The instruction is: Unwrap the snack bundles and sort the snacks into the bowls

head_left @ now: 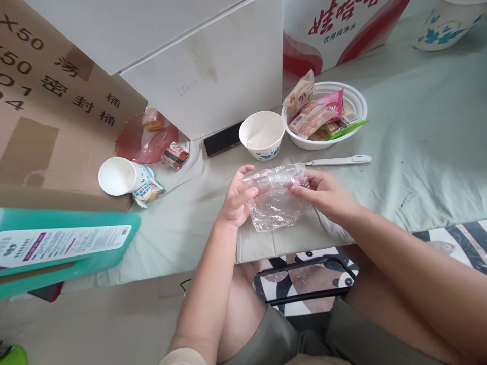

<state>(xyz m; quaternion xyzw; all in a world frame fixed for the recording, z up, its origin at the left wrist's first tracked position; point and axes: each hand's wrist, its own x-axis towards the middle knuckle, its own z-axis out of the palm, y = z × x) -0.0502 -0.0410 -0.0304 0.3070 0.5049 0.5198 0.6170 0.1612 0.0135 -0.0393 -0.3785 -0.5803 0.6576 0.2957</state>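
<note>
Between my two hands hangs a clear plastic bag (276,205), crinkled and see-through, near the front edge of the cloth. My left hand (238,197) grips its left side, thumb in front and fingers partly behind the film. On the other side my right hand (323,192) pinches the bag's upper right part between thumb and fingers. Just beyond the bag stands a white paper bowl (262,132) with a blue leaf print and something translucent inside. A white-handled utility knife (340,160) lies right behind my right hand, its tip close to the bag.
A white plastic bowl (363,109) of wrapped snacks stands behind the knife. A black phone (222,139) lies against a white box (213,66). At left are a tipped paper cup (117,176), snack packets (175,155), a pink bowl (129,137), a carton (57,147) and a green jug (114,253).
</note>
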